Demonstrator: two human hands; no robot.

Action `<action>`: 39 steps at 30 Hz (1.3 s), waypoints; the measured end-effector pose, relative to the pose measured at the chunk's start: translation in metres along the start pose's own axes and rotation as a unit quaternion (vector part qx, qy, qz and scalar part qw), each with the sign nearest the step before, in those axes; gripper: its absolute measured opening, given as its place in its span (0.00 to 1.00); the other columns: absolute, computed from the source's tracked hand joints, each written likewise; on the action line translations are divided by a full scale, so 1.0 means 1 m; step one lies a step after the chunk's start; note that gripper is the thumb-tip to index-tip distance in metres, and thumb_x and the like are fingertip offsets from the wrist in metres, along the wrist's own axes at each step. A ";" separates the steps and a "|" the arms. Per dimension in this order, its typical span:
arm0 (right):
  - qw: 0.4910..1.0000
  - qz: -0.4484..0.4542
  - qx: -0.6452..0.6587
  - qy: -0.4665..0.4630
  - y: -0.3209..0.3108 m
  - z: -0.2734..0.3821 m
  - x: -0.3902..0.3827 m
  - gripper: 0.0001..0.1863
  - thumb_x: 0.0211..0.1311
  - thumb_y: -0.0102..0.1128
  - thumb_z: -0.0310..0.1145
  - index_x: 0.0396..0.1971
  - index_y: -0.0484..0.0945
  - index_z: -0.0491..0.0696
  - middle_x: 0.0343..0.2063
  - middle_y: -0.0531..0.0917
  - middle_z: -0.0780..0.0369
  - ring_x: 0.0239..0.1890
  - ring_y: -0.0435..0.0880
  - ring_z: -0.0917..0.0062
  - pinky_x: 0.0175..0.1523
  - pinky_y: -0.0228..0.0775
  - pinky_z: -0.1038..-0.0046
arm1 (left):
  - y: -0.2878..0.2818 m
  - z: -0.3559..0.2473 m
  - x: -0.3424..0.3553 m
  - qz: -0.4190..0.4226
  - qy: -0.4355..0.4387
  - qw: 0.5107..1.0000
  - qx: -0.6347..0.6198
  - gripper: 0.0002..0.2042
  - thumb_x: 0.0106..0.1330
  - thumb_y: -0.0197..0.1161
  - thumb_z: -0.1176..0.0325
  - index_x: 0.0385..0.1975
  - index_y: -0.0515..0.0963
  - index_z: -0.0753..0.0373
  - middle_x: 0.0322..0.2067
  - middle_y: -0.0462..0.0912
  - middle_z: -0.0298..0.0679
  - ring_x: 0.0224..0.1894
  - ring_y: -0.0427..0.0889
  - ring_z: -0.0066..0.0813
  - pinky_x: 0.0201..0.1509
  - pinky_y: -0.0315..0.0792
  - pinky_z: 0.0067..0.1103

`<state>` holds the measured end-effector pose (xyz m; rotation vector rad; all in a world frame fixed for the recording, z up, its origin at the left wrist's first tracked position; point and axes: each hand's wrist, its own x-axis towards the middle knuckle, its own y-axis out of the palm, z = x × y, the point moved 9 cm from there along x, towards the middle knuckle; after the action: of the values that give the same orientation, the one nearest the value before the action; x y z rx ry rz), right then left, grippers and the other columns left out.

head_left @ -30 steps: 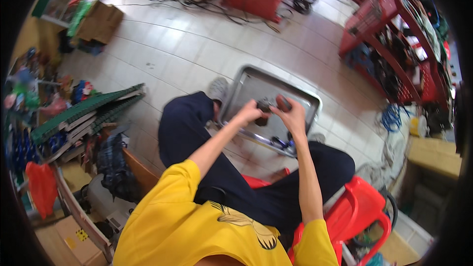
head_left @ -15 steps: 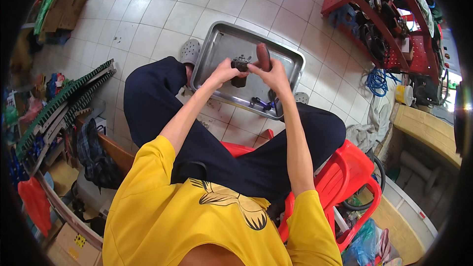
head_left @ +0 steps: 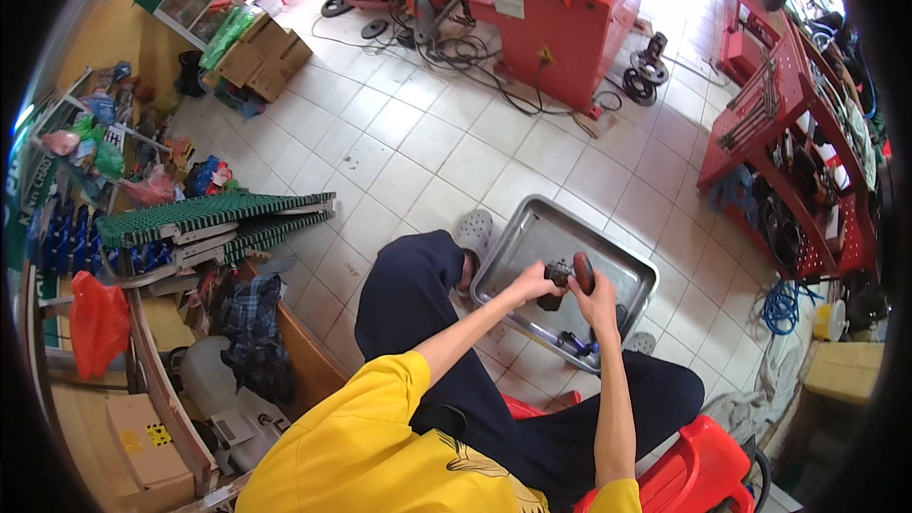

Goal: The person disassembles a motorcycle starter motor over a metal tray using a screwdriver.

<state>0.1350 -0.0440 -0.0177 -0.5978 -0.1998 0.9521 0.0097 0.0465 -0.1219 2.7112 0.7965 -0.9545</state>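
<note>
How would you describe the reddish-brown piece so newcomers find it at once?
Find the metal tray between the grey clogs. Over it, the right hand holds the reddish-brown piece. Rounded and redder, it differs from the dark, blocky part alongside.

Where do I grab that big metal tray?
Probably by the two short ends of the metal tray, reaching from left and right together. It's wide and shallow, and its raised rim gives you something to hook.
</note>
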 end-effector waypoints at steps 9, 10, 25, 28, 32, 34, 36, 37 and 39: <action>0.999 0.005 -0.049 -0.019 -0.003 -0.003 -0.005 0.16 0.57 0.73 0.38 0.40 0.84 0.41 0.23 0.82 0.47 0.26 0.79 0.49 0.36 0.71 0.60 | 0.006 -0.020 -0.014 0.018 -0.003 1.000 -0.003 0.32 0.45 0.76 0.65 0.50 0.71 0.73 0.43 0.82 0.47 0.45 0.82 0.34 0.49 0.75 0.25; 0.999 0.001 -0.047 -0.021 -0.002 0.000 -0.005 0.17 0.57 0.73 0.38 0.40 0.84 0.41 0.24 0.82 0.46 0.27 0.79 0.48 0.36 0.71 0.60 | 0.002 -0.017 -0.013 0.008 -0.004 1.000 0.001 0.32 0.45 0.76 0.65 0.50 0.71 0.73 0.43 0.82 0.47 0.45 0.82 0.34 0.49 0.75 0.25; 0.997 -0.008 -0.073 0.002 -0.006 0.010 -0.007 0.15 0.59 0.72 0.38 0.37 0.83 0.41 0.29 0.84 0.46 0.36 0.81 0.45 0.39 0.71 0.56 | 0.001 -0.011 -0.015 0.000 -0.022 1.000 -0.009 0.33 0.45 0.78 0.64 0.50 0.71 0.73 0.44 0.82 0.49 0.47 0.81 0.35 0.51 0.75 0.26; 0.998 -0.008 -0.061 0.006 -0.008 0.010 -0.006 0.16 0.59 0.72 0.39 0.38 0.83 0.42 0.28 0.84 0.46 0.35 0.81 0.45 0.38 0.71 0.56 | 0.003 -0.017 -0.017 0.009 -0.021 1.000 -0.011 0.33 0.45 0.78 0.65 0.50 0.71 0.73 0.44 0.82 0.50 0.48 0.82 0.36 0.52 0.75 0.26; 0.998 -0.001 -0.057 0.019 -0.010 0.003 -0.005 0.17 0.59 0.72 0.40 0.39 0.83 0.42 0.28 0.83 0.46 0.34 0.81 0.45 0.38 0.70 0.56 | 0.005 -0.020 -0.016 0.016 -0.019 1.000 -0.007 0.33 0.45 0.78 0.65 0.49 0.71 0.73 0.43 0.82 0.50 0.47 0.82 0.35 0.51 0.75 0.26; 0.998 0.003 -0.063 0.021 -0.009 0.003 -0.004 0.17 0.59 0.72 0.40 0.39 0.84 0.42 0.28 0.83 0.46 0.34 0.81 0.45 0.38 0.70 0.56 | 0.003 -0.018 -0.014 -0.005 -0.008 1.000 -0.007 0.29 0.45 0.77 0.67 0.46 0.74 0.74 0.40 0.84 0.48 0.43 0.84 0.34 0.48 0.76 0.26; 0.997 0.006 -0.068 0.024 -0.008 0.003 -0.005 0.17 0.59 0.72 0.41 0.39 0.84 0.43 0.28 0.84 0.47 0.34 0.81 0.45 0.38 0.71 0.56 | 0.000 -0.018 -0.013 -0.035 0.021 0.999 -0.019 0.22 0.45 0.76 0.69 0.39 0.81 0.74 0.33 0.88 0.45 0.36 0.86 0.31 0.43 0.79 0.26; 0.997 0.006 -0.070 0.024 -0.006 0.004 -0.005 0.17 0.59 0.72 0.41 0.39 0.84 0.43 0.28 0.84 0.47 0.35 0.82 0.45 0.38 0.71 0.56 | -0.001 -0.014 -0.012 -0.028 0.009 1.000 -0.009 0.25 0.44 0.77 0.67 0.42 0.78 0.74 0.36 0.86 0.46 0.40 0.85 0.32 0.45 0.78 0.26; 0.997 0.008 -0.073 0.023 -0.003 0.007 -0.004 0.17 0.59 0.72 0.41 0.40 0.84 0.44 0.29 0.84 0.47 0.35 0.82 0.46 0.38 0.71 0.56 | -0.004 -0.005 -0.009 -0.015 -0.014 1.000 0.009 0.33 0.44 0.79 0.62 0.47 0.72 0.75 0.42 0.83 0.49 0.46 0.83 0.35 0.49 0.76 0.26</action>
<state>0.1315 -0.0461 -0.0105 -0.7564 -0.2261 0.9428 0.0044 0.0479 -0.1119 2.7024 0.8290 -1.0067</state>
